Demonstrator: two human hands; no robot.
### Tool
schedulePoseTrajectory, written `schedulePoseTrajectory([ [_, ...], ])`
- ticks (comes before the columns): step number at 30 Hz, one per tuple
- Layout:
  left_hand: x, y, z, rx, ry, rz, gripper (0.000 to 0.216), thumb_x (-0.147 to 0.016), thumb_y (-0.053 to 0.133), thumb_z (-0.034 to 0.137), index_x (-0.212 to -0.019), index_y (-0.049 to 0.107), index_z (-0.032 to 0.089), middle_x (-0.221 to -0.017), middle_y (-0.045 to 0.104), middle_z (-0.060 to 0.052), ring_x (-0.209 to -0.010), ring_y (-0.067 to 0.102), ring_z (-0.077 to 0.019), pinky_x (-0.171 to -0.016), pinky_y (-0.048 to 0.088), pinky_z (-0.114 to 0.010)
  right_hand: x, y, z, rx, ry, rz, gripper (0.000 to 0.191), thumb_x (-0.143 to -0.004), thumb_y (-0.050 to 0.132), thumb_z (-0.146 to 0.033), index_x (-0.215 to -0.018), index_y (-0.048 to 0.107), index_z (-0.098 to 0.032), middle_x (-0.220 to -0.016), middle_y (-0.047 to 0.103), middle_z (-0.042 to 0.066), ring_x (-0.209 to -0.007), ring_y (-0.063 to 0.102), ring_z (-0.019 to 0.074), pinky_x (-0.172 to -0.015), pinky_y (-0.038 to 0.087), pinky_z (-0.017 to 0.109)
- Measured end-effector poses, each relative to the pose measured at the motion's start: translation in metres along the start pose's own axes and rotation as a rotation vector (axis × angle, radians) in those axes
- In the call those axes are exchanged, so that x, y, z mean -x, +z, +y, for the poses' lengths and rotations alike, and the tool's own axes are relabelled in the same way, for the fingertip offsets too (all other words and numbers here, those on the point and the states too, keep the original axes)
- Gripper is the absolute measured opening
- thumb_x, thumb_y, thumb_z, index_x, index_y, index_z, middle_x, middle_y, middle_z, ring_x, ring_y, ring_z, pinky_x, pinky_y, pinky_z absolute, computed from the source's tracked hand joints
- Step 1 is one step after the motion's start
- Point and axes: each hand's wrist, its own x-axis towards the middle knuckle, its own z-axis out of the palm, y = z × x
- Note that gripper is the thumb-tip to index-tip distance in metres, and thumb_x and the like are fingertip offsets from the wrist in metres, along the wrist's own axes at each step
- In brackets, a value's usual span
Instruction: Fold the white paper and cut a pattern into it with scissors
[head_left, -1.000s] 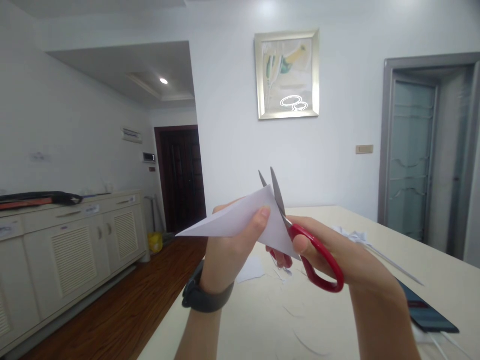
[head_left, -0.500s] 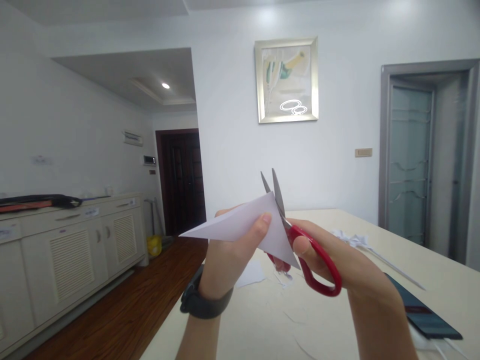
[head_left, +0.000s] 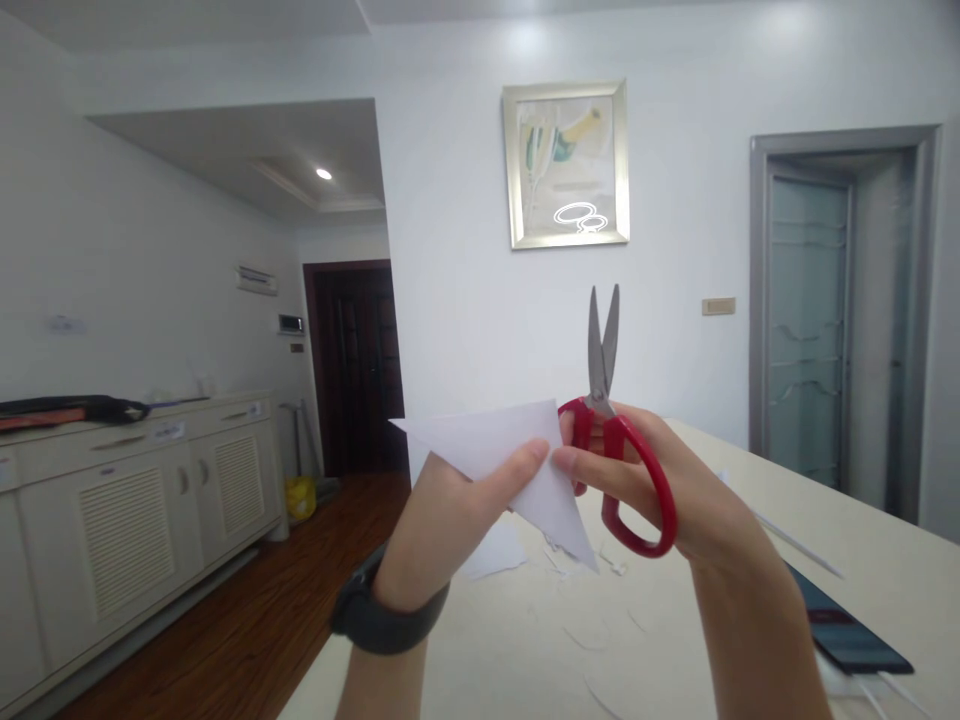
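My left hand (head_left: 450, 510) pinches a folded white paper triangle (head_left: 517, 465) held up in front of me, thumb on its near face. A dark watch sits on that wrist. My right hand (head_left: 660, 490) grips red-handled scissors (head_left: 611, 420), fingers through the loops, blades pointing straight up and slightly apart. The blades stand just right of the paper and clear of it. My right thumb tip touches the paper's right edge.
A cream table (head_left: 862, 545) lies below with paper scraps (head_left: 585, 560) and a white offcut (head_left: 495, 548). A dark phone (head_left: 847, 635) rests at the right. White cabinets (head_left: 135, 510) line the left wall, above a wood floor. A framed picture (head_left: 566, 165) hangs ahead.
The scissors have come off the paper and swung upright to its right. Both hands rose slightly and the paper tilted flatter.
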Motion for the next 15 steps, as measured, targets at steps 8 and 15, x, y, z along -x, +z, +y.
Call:
schedulePoseTrajectory([
  [8, -0.001, -0.004, -0.005, -0.042, -0.022, 0.086, 0.028, -0.07, 0.074, 0.03, -0.097, 0.069, 0.02, -0.096, 0.074, -0.005, -0.087, 0.069, -0.0249, -0.071, 0.057, -0.029, 0.001, 0.002, 0.0, -0.04, 0.029, -0.028, 0.015, -0.084, 0.064, -0.032, -0.083, 0.057, -0.019, -0.076, 0.057, 0.0, -0.069, 0.053, 0.0147, -0.059, 0.041, 0.024],
  [15, 0.013, -0.006, 0.011, 0.163, 0.198, 0.297, 0.017, -0.078, 0.069, 0.029, -0.067, 0.058, 0.021, -0.066, 0.058, 0.004, -0.063, 0.057, -0.0104, -0.055, 0.047, -0.018, -0.003, -0.001, 0.005, -0.037, -0.023, 0.13, 0.016, -0.082, 0.066, -0.032, -0.079, 0.058, -0.018, -0.072, 0.057, 0.0, -0.067, 0.052, 0.015, -0.06, 0.042, 0.026],
])
